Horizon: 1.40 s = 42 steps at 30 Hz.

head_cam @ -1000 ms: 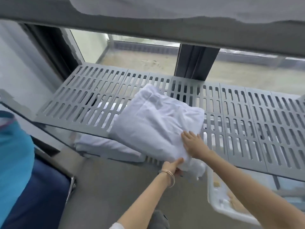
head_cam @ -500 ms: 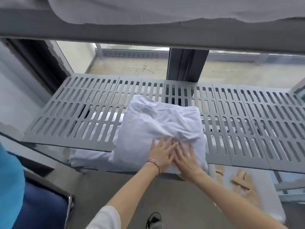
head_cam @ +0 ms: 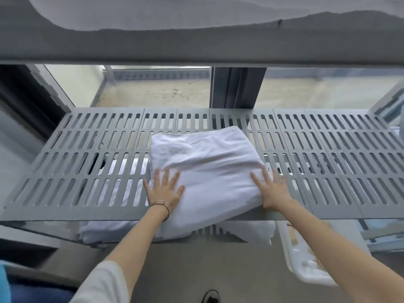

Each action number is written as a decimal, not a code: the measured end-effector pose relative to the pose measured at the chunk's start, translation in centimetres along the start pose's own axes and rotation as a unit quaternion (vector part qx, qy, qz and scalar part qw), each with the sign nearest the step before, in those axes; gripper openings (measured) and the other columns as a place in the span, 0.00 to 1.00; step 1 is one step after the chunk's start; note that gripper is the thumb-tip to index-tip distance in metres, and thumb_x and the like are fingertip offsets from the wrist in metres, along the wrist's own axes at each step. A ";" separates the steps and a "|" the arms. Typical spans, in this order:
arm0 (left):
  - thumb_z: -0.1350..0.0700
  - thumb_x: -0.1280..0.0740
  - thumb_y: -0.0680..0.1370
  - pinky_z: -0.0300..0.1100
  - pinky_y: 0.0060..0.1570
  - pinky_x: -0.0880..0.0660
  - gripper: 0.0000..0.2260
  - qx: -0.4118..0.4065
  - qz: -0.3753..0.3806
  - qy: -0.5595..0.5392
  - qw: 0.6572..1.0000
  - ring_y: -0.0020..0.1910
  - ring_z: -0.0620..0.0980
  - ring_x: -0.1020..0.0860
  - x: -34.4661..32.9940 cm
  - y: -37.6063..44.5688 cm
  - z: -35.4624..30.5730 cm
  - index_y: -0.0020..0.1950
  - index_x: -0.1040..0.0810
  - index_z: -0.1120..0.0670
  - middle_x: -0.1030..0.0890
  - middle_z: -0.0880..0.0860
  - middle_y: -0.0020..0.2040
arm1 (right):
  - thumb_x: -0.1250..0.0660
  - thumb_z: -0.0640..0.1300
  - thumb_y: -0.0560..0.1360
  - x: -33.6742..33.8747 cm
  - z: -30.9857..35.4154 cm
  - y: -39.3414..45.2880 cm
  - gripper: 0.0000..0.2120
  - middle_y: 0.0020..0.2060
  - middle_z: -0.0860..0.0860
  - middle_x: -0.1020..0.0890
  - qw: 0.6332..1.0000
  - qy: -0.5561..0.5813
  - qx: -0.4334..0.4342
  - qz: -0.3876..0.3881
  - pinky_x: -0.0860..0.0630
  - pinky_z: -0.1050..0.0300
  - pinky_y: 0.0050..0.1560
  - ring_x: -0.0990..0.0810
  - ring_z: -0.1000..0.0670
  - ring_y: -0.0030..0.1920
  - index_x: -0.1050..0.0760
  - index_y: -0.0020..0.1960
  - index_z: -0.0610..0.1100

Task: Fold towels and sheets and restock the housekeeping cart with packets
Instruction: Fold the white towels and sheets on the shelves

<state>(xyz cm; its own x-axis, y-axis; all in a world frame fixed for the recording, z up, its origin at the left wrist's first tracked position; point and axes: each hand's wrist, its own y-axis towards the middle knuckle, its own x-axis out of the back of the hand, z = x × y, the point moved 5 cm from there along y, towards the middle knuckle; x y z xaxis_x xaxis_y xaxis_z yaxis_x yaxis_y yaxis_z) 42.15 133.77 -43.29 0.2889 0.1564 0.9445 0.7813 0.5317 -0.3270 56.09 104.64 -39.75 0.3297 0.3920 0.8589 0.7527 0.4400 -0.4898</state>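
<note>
A folded white sheet [head_cam: 205, 169] lies on the slotted grey middle shelf [head_cam: 328, 162] of the cart, its near edge hanging slightly over the shelf's front. My left hand [head_cam: 164, 189], with thin bangles at the wrist, presses flat on the sheet's near left corner, fingers spread. My right hand [head_cam: 272, 189] lies flat on the near right corner, partly on the shelf. Neither hand grips anything.
More white linen [head_cam: 105, 228] sits on the lower shelf, seen through the slots. A white plastic basket [head_cam: 306, 265] with packets stands at lower right. The grey top shelf [head_cam: 196, 47] carries pale cloth overhead. A blue fabric bag [head_cam: 6, 283] is at lower left.
Both hands slid apart from the sheet's near middle to its two near corners. The sheet now sits squarer and further onto the shelf; the view has shifted to face the shelf.
</note>
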 end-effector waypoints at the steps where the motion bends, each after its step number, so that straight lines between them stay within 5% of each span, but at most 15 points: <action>1: 0.38 0.58 0.80 0.65 0.69 0.65 0.26 0.009 -0.010 0.010 1.000 0.75 0.54 0.66 0.3 -0.8 -0.2 0.76 0.60 0.40 0.62 0.47 0.77 | 0.33 0.57 0.71 -0.2 0.4 -0.5 0.48 0.75 0.43 0.66 1.000 0.006 0.020 0.000 0.63 0.29 0.69 0.66 0.34 0.73 0.64 0.76 0.53; 4: 0.39 0.59 0.78 0.63 0.65 0.72 0.28 -0.031 -0.061 -0.016 0.998 0.76 0.58 0.58 0.5 -3.9 -5.6 0.77 0.50 0.47 0.52 0.51 0.78 | 0.60 0.80 0.61 0.6 4.3 -1.4 0.51 0.76 0.49 0.61 0.988 0.026 0.146 -0.038 0.66 0.30 0.67 0.66 0.43 0.75 0.58 0.77 0.54; 6: 0.42 0.55 0.75 0.63 0.66 0.64 0.29 -0.077 -0.052 -0.052 0.994 0.73 0.61 0.38 -0.2 -5.8 -9.6 0.71 0.31 0.48 0.33 0.51 0.73 | 0.84 0.75 0.55 1.2 6.5 0.2 0.55 0.77 0.54 0.57 0.980 0.033 0.181 -0.074 0.62 0.32 0.70 0.61 0.48 0.76 0.56 0.77 0.57; 9: 0.42 0.48 0.74 0.64 0.66 0.52 0.24 -0.121 -0.047 -0.083 0.988 0.66 0.61 0.28 -1.6 -5.8 -10.5 0.64 0.23 0.45 0.24 0.49 0.65 | 0.90 0.69 0.54 1.6 6.5 4.3 0.53 0.76 0.56 0.60 0.981 0.025 0.154 -0.112 0.64 0.33 0.69 0.62 0.48 0.76 0.60 0.75 0.61; 14: 0.35 0.51 0.72 0.58 0.69 0.58 0.27 -0.051 -0.109 -0.079 0.990 0.72 0.59 0.39 -2.7 -2.7 -4.8 0.67 0.28 0.40 0.30 0.48 0.71 | 0.74 0.69 0.72 1.4 3.9 9.0 0.32 0.75 0.54 0.64 0.986 0.071 0.058 -0.141 0.65 0.42 0.73 0.64 0.46 0.76 0.62 0.74 0.63; 18: 0.33 0.72 0.64 0.59 0.71 0.61 0.39 0.044 -0.024 -0.093 0.994 0.77 0.51 0.58 -3.3 -3.4 -0.1 0.76 0.57 0.39 0.60 0.44 0.77 | 0.61 0.62 0.79 1.3 0.2 8.1 0.27 0.77 0.52 0.57 0.988 0.114 -0.063 -0.087 0.59 0.36 0.72 0.58 0.45 0.77 0.59 0.76 0.58; 20: 0.35 0.70 0.69 0.62 0.72 0.56 0.41 0.033 -0.064 -0.082 0.994 0.76 0.52 0.52 -2.6 -5.4 0.6 0.77 0.47 0.50 0.54 0.49 0.77 | 0.61 0.62 0.80 1.1 -1.3 5.1 0.30 0.76 0.44 0.44 0.981 0.101 -0.050 -0.159 0.53 0.33 0.71 0.48 0.41 0.76 0.46 0.77 0.48; 22: 0.36 0.55 0.75 0.63 0.69 0.50 0.35 -0.045 -0.122 -0.030 0.991 0.73 0.56 0.43 -2.4 -7.9 -1.5 0.71 0.32 0.58 0.38 0.58 0.74 | 0.60 0.63 0.79 -0.7 0.4 0.7 0.35 0.70 0.40 0.32 0.971 0.053 0.079 -0.218 0.48 0.33 0.70 0.37 0.41 0.72 0.35 0.71 0.41; 26: 0.43 0.25 0.62 0.64 0.68 0.39 0.45 -0.230 -0.107 0.069 0.965 0.70 0.66 0.40 -3.9 -10.2 -7.6 0.73 0.41 0.52 0.37 0.61 0.72 | 0.34 0.70 0.63 -4.6 4.5 -3.3 0.49 0.70 0.38 0.32 0.958 -0.053 0.218 -0.178 0.48 0.37 0.69 0.34 0.39 0.71 0.38 0.72 0.39; 30: 0.67 0.42 0.75 0.50 0.49 0.21 0.24 -0.247 -0.107 0.078 0.960 0.55 0.60 0.20 -2.4 -7.2 -8.5 0.68 0.33 0.48 0.21 0.61 0.58 | 0.23 0.68 0.46 -3.5 5.1 -0.9 0.61 0.66 0.38 0.28 0.970 -0.045 0.179 -0.157 0.43 0.38 0.70 0.29 0.38 0.66 0.38 0.71 0.42; 34: 0.67 0.23 0.48 0.35 0.24 0.26 0.28 -0.241 -0.072 0.081 0.964 0.32 0.49 0.19 -0.3 -7.8 -8.0 0.46 0.18 0.52 0.17 0.52 0.38 | 0.22 0.66 0.45 -3.0 5.6 -1.3 0.59 0.63 0.40 0.25 0.974 -0.019 0.167 -0.152 0.34 0.36 0.64 0.26 0.39 0.64 0.37 0.70 0.43; 35: 0.65 0.22 0.46 0.34 0.23 0.28 0.28 -0.236 -0.055 0.087 0.966 0.30 0.48 0.20 1.3 -8.1 -7.6 0.44 0.18 0.52 0.19 0.50 0.36 | 0.21 0.65 0.47 -2.8 5.7 -1.7 0.58 0.62 0.41 0.24 0.969 -0.015 0.174 -0.173 0.33 0.36 0.63 0.25 0.39 0.63 0.37 0.70 0.43; 38: 0.62 0.32 0.70 0.42 0.45 0.25 0.22 -0.255 -0.024 0.095 0.962 0.51 0.56 0.20 4.6 -8.2 -6.4 0.62 0.27 0.50 0.19 0.53 0.52 | 0.20 0.52 0.56 -1.1 5.9 -3.1 0.45 0.57 0.44 0.21 0.941 0.018 0.189 -0.279 0.28 0.41 0.61 0.22 0.42 0.58 0.35 0.68 0.46; 40: 0.61 0.38 0.74 0.44 0.49 0.28 0.21 -0.262 -0.001 0.089 0.961 0.56 0.59 0.23 6.4 -8.6 -5.6 0.66 0.31 0.49 0.21 0.55 0.57 | 0.23 0.41 0.58 0.1 6.0 -4.4 0.35 0.50 0.47 0.19 0.919 0.056 0.197 -0.338 0.22 0.50 0.50 0.19 0.44 0.49 0.32 0.62 0.48; 42: 0.59 0.38 0.74 0.43 0.49 0.29 0.23 -0.259 0.006 0.067 0.963 0.56 0.59 0.23 7.4 -9.9 -4.4 0.68 0.32 0.47 0.21 0.54 0.57 | 0.25 0.47 0.61 1.7 6.1 -6.2 0.25 0.42 0.50 0.18 0.907 0.095 0.204 -0.356 0.23 0.56 0.36 0.18 0.47 0.40 0.31 0.55 0.49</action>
<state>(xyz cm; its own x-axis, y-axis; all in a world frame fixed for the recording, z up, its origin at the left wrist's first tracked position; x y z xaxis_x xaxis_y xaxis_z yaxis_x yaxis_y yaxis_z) 38.98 126.00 -33.16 0.3403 0.0328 0.9397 0.9392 0.0374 -0.3414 48.51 107.53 -36.20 -0.0360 -0.2390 0.9704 0.5529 0.8041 0.2185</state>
